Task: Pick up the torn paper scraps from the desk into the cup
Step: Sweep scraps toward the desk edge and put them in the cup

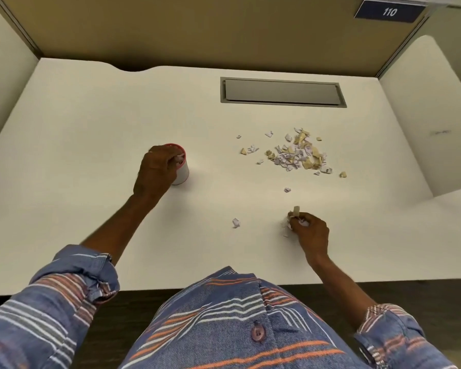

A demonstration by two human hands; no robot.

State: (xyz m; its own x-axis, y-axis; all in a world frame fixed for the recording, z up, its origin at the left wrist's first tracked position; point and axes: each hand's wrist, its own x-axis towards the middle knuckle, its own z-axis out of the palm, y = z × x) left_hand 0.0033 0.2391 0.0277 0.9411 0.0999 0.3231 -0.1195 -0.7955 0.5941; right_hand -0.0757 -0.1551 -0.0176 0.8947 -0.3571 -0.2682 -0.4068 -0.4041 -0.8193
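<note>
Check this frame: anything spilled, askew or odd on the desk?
Only the expected mess: a heap of torn paper scraps right of the cup, plus strays, one near the desk's front. The cup stands upright under the left hand; the right hand pinches scraps. Nothing else looks wrong.

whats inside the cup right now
A few pale paper scraps show at the rim of the cup, under the left hand. The hand covers most of the opening, so how full it is cannot be seen.
</note>
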